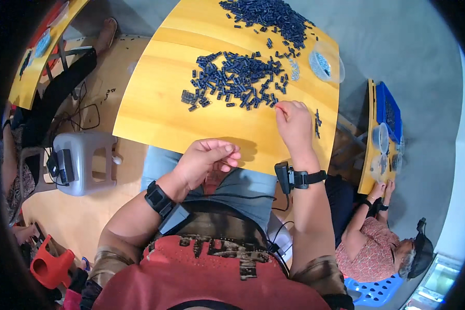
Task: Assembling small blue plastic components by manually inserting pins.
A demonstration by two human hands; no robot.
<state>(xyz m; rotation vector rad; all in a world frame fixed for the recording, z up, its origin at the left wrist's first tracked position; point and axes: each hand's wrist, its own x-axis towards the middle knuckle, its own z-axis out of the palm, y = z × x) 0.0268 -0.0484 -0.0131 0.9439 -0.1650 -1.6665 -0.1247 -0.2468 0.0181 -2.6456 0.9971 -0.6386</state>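
My left hand [210, 158] is held over the near edge of the yellow table, thumb pressed to curled fingers. Whatever it may hold is too small or hidden to make out. Farther right, my right hand [296, 124] reaches over the tabletop with its fingertips pinched together beside the near right edge of a pile of small black plastic pieces [237, 77]. Its grip is hidden, so I cannot tell whether a piece is in it. Just right of that hand, several black pieces [318, 124] lie in a short row.
A larger black pile [274, 18] covers the table's far end. A clear tub of small silvery parts [320, 65] stands at the right edge, with loose metal bits [294, 70] beside it. A grey stool [82, 163] stands left. A co-worker [372, 243] sits at another table on the right.
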